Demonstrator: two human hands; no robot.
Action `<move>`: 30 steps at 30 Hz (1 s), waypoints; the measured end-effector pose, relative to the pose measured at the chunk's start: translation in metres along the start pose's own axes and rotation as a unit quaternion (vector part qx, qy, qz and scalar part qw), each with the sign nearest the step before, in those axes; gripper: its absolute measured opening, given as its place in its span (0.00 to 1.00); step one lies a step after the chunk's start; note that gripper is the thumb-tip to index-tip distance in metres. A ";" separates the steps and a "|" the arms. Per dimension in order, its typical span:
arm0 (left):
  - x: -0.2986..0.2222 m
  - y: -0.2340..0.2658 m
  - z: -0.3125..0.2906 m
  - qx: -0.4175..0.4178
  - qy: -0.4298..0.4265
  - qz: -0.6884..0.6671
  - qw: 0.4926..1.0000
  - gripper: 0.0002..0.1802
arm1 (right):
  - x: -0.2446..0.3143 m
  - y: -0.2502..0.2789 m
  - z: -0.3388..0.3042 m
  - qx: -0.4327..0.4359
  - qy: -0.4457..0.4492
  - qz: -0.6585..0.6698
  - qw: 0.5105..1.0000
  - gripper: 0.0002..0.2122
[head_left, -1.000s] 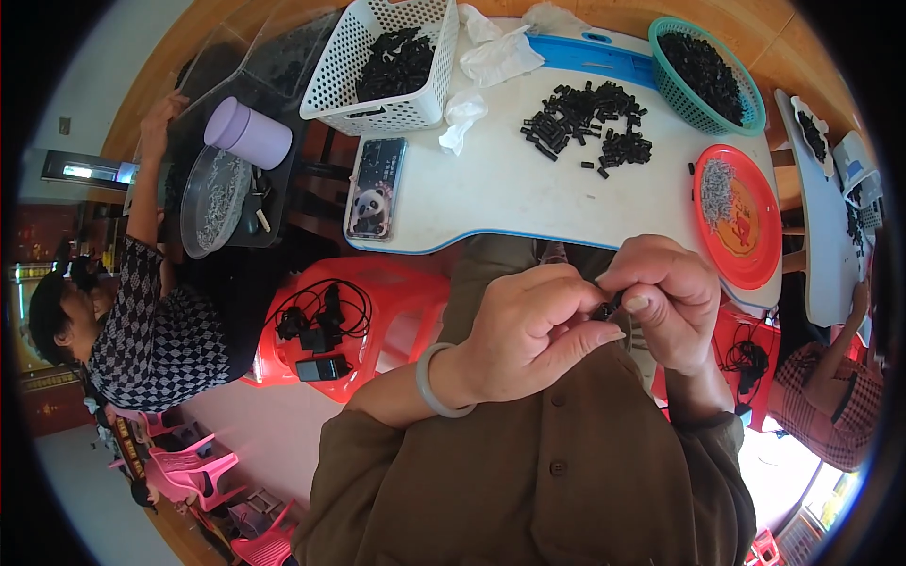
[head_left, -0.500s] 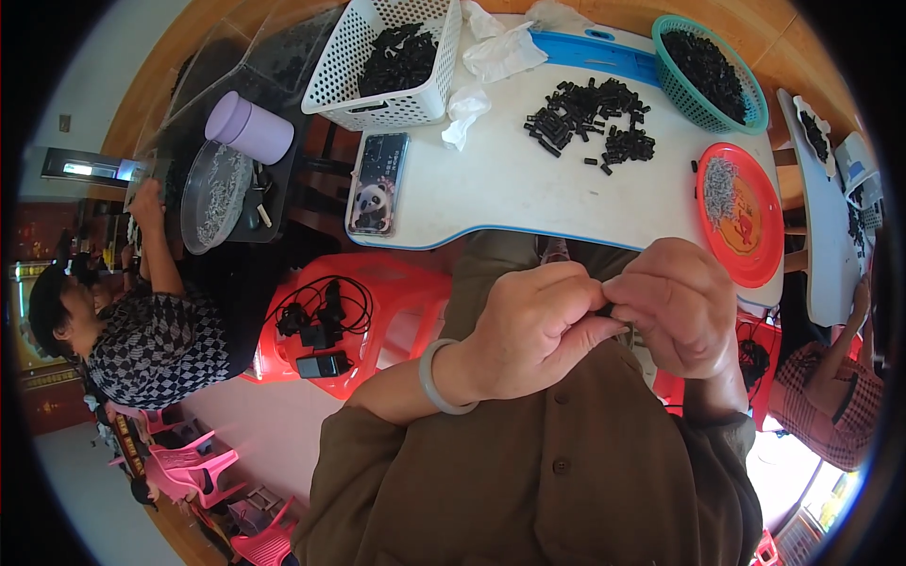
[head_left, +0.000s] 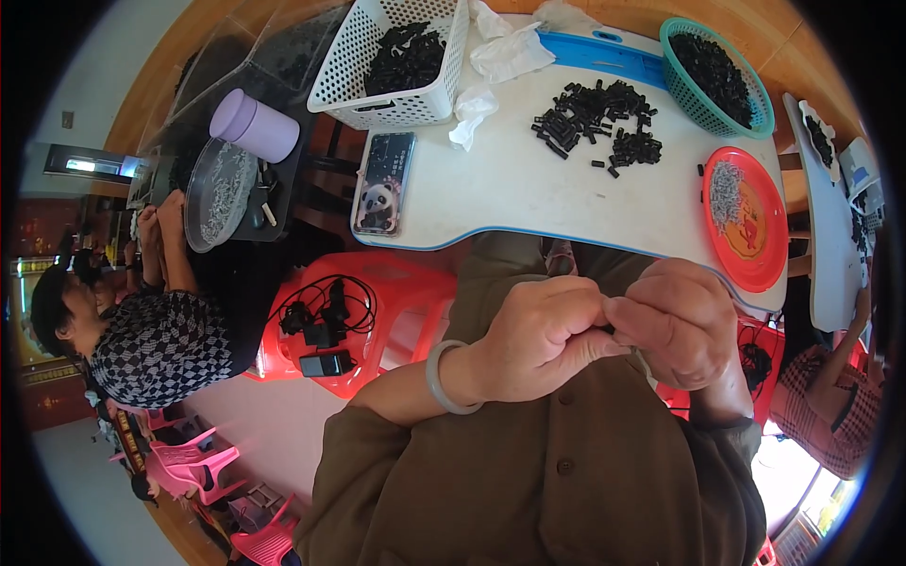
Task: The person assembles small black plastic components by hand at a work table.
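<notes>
Over my lap, just off the near edge of the white table (head_left: 491, 193), my left hand (head_left: 538, 335) and my right hand (head_left: 681, 321) meet fingertip to fingertip. Both are closed in a pinch around a small black piece (head_left: 610, 329), nearly all of it hidden by the fingers. A grey bangle circles my left wrist. On the table ahead lies a loose pile of short black tube-like pieces (head_left: 576, 118). To the right, a red plate (head_left: 758, 174) carries a heap of tiny silvery pieces (head_left: 725, 196).
A white basket (head_left: 401, 113) and a green basket (head_left: 694, 102) hold more black pieces. A phone with a panda case (head_left: 385, 184) lies at the table's left. Beyond are a lilac container (head_left: 255, 125), a red stool with cables (head_left: 406, 292), and a person (head_left: 160, 349) seated left.
My fingertips have drawn closer round the small black piece, so less of it shows. The right hand has dipped slightly. The person at left has brought both hands together.
</notes>
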State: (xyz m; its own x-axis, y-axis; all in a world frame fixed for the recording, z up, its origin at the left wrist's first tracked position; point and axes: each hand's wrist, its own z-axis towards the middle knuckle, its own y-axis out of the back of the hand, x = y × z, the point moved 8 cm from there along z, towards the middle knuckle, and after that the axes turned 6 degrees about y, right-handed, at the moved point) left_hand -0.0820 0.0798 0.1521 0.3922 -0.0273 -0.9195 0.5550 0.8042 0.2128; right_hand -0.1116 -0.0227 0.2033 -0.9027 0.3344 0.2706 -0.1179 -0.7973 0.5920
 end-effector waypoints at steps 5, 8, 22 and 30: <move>-0.001 0.001 0.004 0.027 0.006 -0.023 0.999 0.10 | -0.012 0.000 -0.002 -0.014 -0.087 0.136 0.987 0.16; 0.001 0.001 0.005 0.032 0.011 -0.030 0.999 0.10 | -0.017 0.000 -0.006 -0.019 -0.122 0.165 0.979 0.16; 0.001 -0.001 0.006 0.053 0.019 -0.040 0.998 0.10 | -0.026 -0.006 -0.011 -0.020 -0.155 0.284 0.946 0.10; 0.003 0.007 0.006 0.016 0.004 -0.045 0.999 0.09 | -0.043 -0.006 -0.032 -0.130 -0.230 0.348 0.899 0.16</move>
State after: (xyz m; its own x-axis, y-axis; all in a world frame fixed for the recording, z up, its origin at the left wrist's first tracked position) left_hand -0.0723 0.0816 0.1530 0.3336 -0.0944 -0.9380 0.6110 0.7794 0.1388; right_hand -0.0852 -0.0484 0.1641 -0.5356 -0.1663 0.8279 0.2621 -0.9647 -0.0242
